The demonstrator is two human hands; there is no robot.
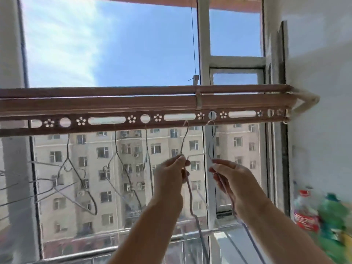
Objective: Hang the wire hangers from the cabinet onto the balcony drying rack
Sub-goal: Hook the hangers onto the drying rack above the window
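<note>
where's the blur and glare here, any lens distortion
head view: bright sky backlights the drying rack, so the wire hangers pinched by left hand and right hand look thin and pale; bottles lower right smear with motion blur; left window frame curves from the wide lens.

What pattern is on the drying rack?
The drying rack has flower, circle and slot cutouts; head view.

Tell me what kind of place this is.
Probably an enclosed high-rise apartment balcony: a perforated drying rack carrying wire hangers, and large windows facing an apartment block.
</note>
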